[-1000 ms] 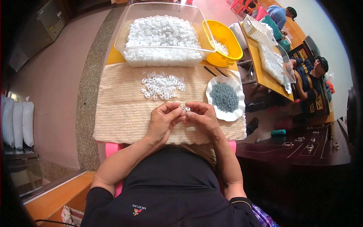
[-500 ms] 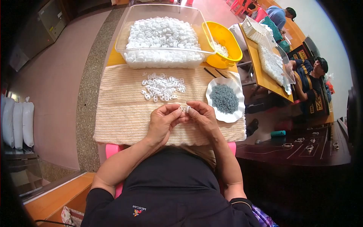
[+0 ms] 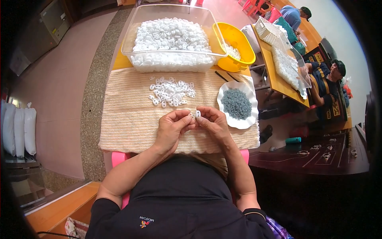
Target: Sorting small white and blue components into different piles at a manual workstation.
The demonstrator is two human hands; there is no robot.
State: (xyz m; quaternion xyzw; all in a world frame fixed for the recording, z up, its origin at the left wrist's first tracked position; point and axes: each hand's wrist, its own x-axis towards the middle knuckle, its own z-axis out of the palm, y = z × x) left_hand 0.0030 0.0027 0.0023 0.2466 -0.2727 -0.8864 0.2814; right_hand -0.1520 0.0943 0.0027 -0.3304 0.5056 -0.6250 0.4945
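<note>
Above the near part of a striped cream towel [image 3: 129, 129], my two hands meet, fingertips almost touching. Between the thumb and fingers of my right hand [image 3: 214, 122] stands a small white plastic piece [image 3: 198, 114] with holes. The fingers of my left hand [image 3: 172, 129] are pinched together beside it; a small pale thing shows at their tips, too small to name. Just beyond lies a loose pile of similar white two-holed pieces [image 3: 171, 92]. To the right of my right hand, a white scalloped plate [image 3: 252, 115] holds a heap of small grey-blue parts [image 3: 236, 103].
A clear bin [image 3: 129, 51] full of white pieces stands at the far edge, beside a yellow basin [image 3: 248, 53]. Two dark sticks [image 3: 221, 76] lie near the plate. Rightward, another table [image 3: 274, 75] carries a white basket [image 3: 266, 32]; two people sit there.
The white piece in my right fingers has turned, so its holed face now shows more. Both hands have stayed nearly in place.
</note>
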